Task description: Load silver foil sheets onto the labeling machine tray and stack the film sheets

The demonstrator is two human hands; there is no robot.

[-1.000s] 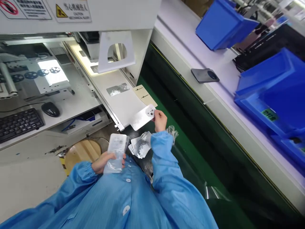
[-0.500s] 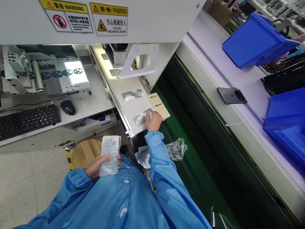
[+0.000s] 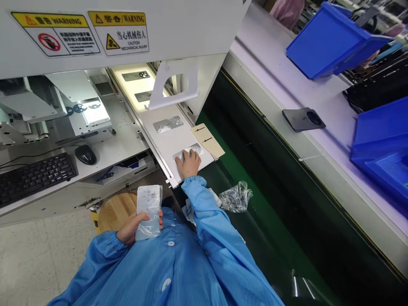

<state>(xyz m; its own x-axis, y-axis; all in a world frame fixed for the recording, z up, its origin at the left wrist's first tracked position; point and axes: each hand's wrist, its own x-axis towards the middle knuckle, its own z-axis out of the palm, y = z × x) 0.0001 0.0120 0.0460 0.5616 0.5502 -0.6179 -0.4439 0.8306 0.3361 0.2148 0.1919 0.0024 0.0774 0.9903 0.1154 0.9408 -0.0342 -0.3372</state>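
Note:
My left hand (image 3: pixel 132 226) is wrapped round a clear plastic bag of phone-shaped plates (image 3: pixel 148 208), held upright against my blue coat. The top plate is pale, with small round holes. My right hand (image 3: pixel 189 164) lies on the near silvery phone-shaped plate (image 3: pixel 196 148) with its fingers apart, the fingertips touching the surface. That plate rests on the white feed belt (image 3: pixel 165 142) and is partly hidden by the fingers. Farther along the belt lies a similar silvery plate (image 3: pixel 168 124). Two more plates sit in the lit part of the machine, one bearing a black ring-shaped piece (image 3: pixel 143 74).
A beige board with two slots (image 3: pixel 208 140) flanks the belt. Crumpled clear plastic (image 3: pixel 236 196) lies on the dark green conveyor (image 3: pixel 255 229). A white guard (image 3: pixel 175 83) overhangs the belt. Keyboard (image 3: pixel 35 178) and mouse (image 3: pixel 86 154) are at left; a phone-like piece (image 3: pixel 303 119) and blue bins (image 3: pixel 334 42) at right.
My right hand has shifted left across the near plate and its fingers are spread more. My left hand keeps its hold on the bag. The view has turned slightly, and machine parts at left have moved.

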